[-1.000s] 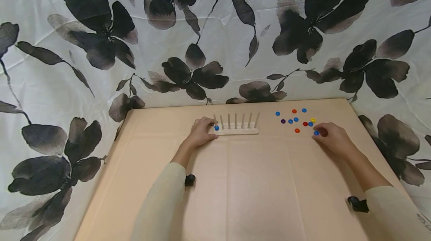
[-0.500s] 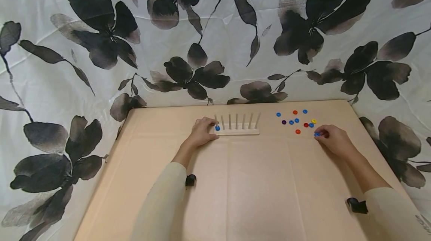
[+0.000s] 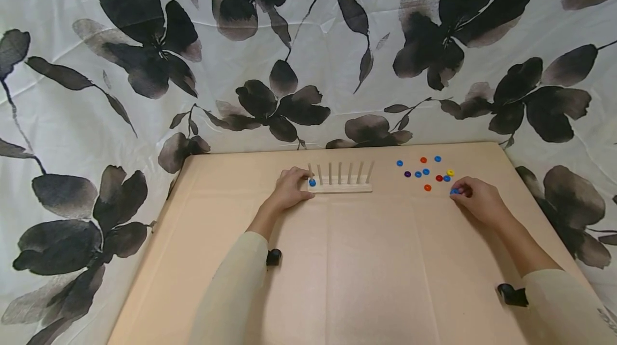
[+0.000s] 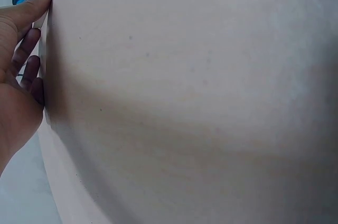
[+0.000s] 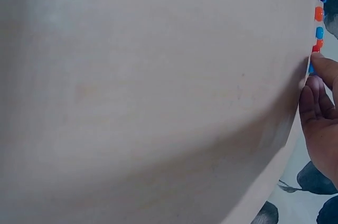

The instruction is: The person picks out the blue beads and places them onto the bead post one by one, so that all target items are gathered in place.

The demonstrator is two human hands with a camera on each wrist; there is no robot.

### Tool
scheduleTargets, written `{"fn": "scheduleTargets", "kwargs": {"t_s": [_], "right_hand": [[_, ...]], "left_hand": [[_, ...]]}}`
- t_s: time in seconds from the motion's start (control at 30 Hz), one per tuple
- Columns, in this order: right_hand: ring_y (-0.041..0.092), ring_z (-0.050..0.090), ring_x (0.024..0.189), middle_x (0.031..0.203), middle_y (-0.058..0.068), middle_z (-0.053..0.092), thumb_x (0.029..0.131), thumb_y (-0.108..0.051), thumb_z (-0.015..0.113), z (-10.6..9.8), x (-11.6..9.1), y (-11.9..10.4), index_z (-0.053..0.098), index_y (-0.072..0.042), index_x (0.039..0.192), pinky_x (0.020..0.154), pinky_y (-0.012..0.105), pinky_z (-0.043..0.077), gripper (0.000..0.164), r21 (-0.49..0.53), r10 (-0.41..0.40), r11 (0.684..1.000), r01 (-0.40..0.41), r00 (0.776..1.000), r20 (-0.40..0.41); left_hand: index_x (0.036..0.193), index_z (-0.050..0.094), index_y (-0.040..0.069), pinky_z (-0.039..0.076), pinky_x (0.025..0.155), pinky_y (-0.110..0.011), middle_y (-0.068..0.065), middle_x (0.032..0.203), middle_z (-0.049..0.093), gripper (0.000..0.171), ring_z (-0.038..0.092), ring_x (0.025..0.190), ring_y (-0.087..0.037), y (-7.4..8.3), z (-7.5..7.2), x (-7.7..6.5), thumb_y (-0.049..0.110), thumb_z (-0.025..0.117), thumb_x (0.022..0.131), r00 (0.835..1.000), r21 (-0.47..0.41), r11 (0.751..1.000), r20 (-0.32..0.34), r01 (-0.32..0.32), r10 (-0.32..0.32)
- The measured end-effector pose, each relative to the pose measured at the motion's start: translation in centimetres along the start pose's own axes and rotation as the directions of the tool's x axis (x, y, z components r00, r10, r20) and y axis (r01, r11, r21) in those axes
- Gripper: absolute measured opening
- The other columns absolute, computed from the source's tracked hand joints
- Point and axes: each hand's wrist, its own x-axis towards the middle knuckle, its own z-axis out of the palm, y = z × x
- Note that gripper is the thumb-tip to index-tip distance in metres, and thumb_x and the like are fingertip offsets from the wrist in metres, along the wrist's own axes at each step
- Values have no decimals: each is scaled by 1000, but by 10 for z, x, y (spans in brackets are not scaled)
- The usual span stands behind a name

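Bears a wooden peg rack point(image 3: 340, 188) near the pale desk's point(image 3: 328, 259) far edge, loose coloured rings point(image 3: 426, 172) toward the far right corner.

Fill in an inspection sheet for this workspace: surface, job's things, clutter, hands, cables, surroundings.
Surface: light tan tabletop, faint crease lines running across it.
Job's things: wooden peg rack, upright, with one blue ring at its left end; loose rings in blue, orange, red, yellow and purple scattered to its right.
Clutter: nothing seen.
Hands: left hand holds the rack's left end; right hand pinches another blue ring, whether lifted is unclear. Black devices sit by both wrists.
Cables: nothing seen.
Surroundings: white floral-print sheet behind and beside the table, slightly wrinkled.
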Motion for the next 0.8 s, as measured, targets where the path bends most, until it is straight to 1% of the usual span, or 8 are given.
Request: {"fn": "scheduleTargets", "kwargs": {"t_s": [0.07,0.17,0.33,0.47,0.57,0.63,0.8], "right_hand": [[26,58,87,92,11,65,93,-15,78,0,0,-3,65,-1,107,67,18,45,24,5,1,1000,-1,1000,-1],[27,57,88,94,11,64,93,-16,78,0,2,-10,65,-1,109,67,17,45,26,15,-4,1000,4,1000,0],[26,57,88,94,11,65,92,-16,78,-3,7,-28,66,-2,110,68,17,45,26,26,-21,999,22,1000,-14],[25,58,87,92,10,67,91,-10,79,-7,15,-46,69,-3,106,69,14,44,20,38,-90,995,92,995,-40],[25,58,85,90,11,66,89,-6,80,-10,23,-59,70,-1,105,69,11,42,20,34,-146,988,148,988,-58],[25,58,85,91,11,66,88,-5,81,-12,29,-69,70,-1,106,69,8,42,21,32,-169,985,171,984,-62],[26,62,85,94,12,67,88,-4,80,-15,43,-95,71,-1,107,70,8,44,21,60,-215,974,218,975,-53]], "left_hand": [[133,65,13,33,113,-49,-8,139,59,56,43,129,-31,0,0,0,27,87,84,1000,0,1000,1,4,-4],[133,65,13,33,113,-49,-8,139,59,56,43,129,-31,0,0,0,27,87,84,1000,-4,1000,2,10,-10],[134,65,14,33,113,-48,-7,139,59,56,43,128,-30,0,1,0,28,87,84,1000,-4,1000,3,13,-13],[133,65,14,34,112,-48,-7,139,59,55,43,127,-30,-1,1,1,27,87,84,1000,0,1000,2,11,-11],[132,66,14,34,112,-48,-7,139,59,55,43,128,-30,-1,2,2,27,87,84,1000,5,1000,3,11,-11],[132,66,14,33,113,-48,-7,139,59,55,43,129,-30,-1,2,1,27,87,84,1000,-4,1000,0,15,-15],[132,66,14,33,113,-49,-7,139,59,55,42,130,-30,0,1,2,27,87,84,1000,-11,1000,-2,21,-21]]}}
